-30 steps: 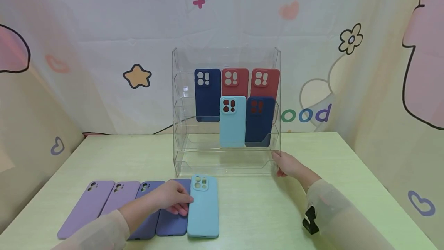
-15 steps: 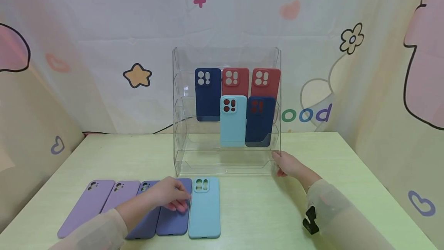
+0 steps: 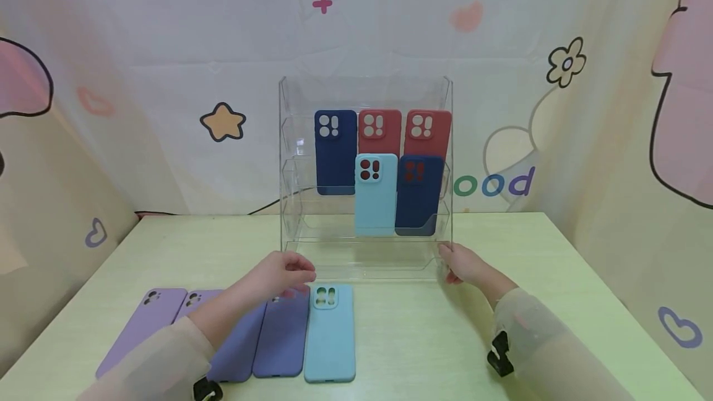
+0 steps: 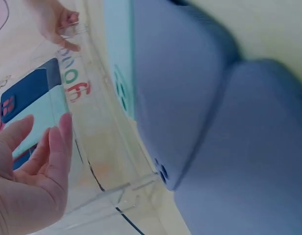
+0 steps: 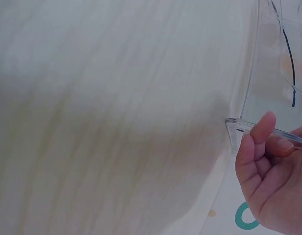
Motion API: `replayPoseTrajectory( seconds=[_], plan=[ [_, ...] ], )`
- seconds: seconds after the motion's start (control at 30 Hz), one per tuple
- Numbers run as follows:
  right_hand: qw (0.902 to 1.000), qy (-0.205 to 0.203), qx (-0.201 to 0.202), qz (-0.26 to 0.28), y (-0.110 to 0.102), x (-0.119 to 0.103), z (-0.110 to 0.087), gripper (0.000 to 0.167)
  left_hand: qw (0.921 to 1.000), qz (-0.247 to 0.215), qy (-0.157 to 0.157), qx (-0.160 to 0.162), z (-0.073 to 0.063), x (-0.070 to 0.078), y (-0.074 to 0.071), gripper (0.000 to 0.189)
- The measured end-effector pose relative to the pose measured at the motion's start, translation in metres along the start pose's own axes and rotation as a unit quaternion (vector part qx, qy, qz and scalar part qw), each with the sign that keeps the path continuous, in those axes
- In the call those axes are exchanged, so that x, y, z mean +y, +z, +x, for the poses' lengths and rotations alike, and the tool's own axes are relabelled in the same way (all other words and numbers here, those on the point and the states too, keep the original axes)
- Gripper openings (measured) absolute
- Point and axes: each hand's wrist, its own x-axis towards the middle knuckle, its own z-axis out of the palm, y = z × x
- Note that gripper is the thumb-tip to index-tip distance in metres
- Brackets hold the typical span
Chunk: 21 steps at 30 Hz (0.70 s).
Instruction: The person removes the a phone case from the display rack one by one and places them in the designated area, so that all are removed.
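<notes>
A clear acrylic display rack (image 3: 364,88) stands on the table. Its upper tier holds a dark blue phone case (image 3: 336,163) and two red ones (image 3: 380,135); the tier below holds a light blue case (image 3: 376,206) and another dark blue case (image 3: 418,206). My right hand (image 3: 464,263) pinches the rack's lower right side panel (image 5: 290,137) between thumb and fingers. My left hand (image 3: 281,276) hovers near the rack's lower left corner, fingers loosely bent around nothing. Just below it lie a light blue phone case (image 3: 330,339) and a blue-purple one (image 3: 281,339).
Left of those lie another blue-purple case (image 3: 239,348) and two lilac cases (image 3: 142,327), partly hidden by my left arm. A patterned curtain (image 3: 167,159) hangs close behind the rack and along both sides of the table (image 3: 423,333).
My left hand has let go of the light blue case on the table and moved up and slightly right toward the rack. That case was set flat beside the blue-purple one. My right hand has stayed put.
</notes>
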Motion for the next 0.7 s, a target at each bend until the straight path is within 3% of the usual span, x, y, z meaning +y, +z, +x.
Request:
replayPoseTrajectory(
  seconds=[0.33, 0.53, 0.7],
  plan=[
    [1.0, -0.004, 0.005, 0.001, 0.001, 0.001, -0.001, 0.044, 0.9944, -0.028, 0.078, 0.065, 0.032, 0.031, 0.013, 0.028],
    [1.0, 0.0, 0.001, 0.0, 0.0, -0.001, -0.002, 0.049, 0.9853, -0.039, 0.111, 0.124, 0.054, 0.049, 0.017, 0.037],
    [0.9999, 0.009, -0.003, 0.006, 0.0, -0.001, -0.001, 0.05, 0.9769, -0.067, 0.132, 0.154, 0.075, 0.056, 0.023, 0.044]
  ],
)
